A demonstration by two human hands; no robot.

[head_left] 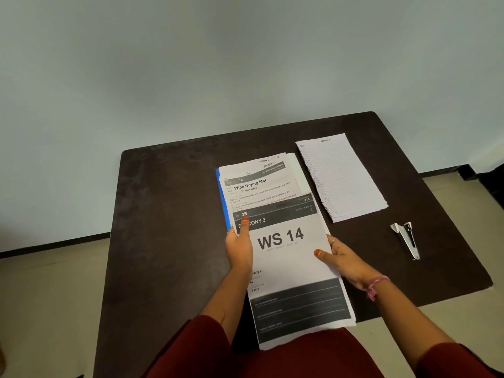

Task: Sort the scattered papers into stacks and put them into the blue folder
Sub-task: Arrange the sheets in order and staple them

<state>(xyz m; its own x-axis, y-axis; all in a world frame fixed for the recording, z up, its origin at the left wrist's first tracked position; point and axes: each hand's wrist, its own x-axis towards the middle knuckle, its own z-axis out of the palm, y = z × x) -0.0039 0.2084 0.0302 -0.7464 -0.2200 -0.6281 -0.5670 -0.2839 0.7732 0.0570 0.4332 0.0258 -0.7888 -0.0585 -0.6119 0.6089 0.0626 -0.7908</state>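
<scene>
Head view: both hands on "WS 14" sheet stack (pixel 286 257), near edge overhanging worktop (pixel 169 227) front edge toward lap. Left hand (pixel 240 252) gripping stack's left edge, thumb on top, fingers curled under. Right hand (pixel 341 260) gripping right edge, thumb on top. Stack overlapping "Wipe Drying Mat" papers (pixel 259 184), these lying on blue folder (pixel 222 197), only its left strip visible. Lined-paper stack (pixel 341 175) just right of folder, apart, near far right corner. Stapler (pixel 407 240) near right edge, well apart from hands. Bare worktop left of folder.
</scene>
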